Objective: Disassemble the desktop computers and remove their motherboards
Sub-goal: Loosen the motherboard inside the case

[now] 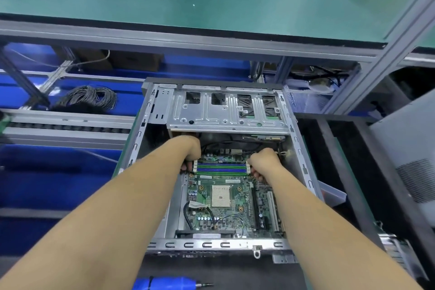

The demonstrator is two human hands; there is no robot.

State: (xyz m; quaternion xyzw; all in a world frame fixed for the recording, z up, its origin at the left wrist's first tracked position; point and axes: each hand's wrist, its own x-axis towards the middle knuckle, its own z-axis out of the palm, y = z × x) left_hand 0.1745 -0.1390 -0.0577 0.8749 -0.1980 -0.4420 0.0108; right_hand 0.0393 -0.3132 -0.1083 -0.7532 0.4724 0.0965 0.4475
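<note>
The left hand curls its fingers at the left end of the RAM slots; the right hand curls likewise at the right end. The motherboard lies in the open case. They seem to be working the slot latches or gripping the board's far edge; next comes a level lift, wary of cables.

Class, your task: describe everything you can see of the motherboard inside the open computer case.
The motherboard is a green circuit board lying flat on the floor of the open metal case. A square, pale processor socket sits near its middle, with blue and green memory slots at the far end. Black cables cross its near left part. The left hand and right hand grip the two ends of the slots, fingers curled under.
</note>
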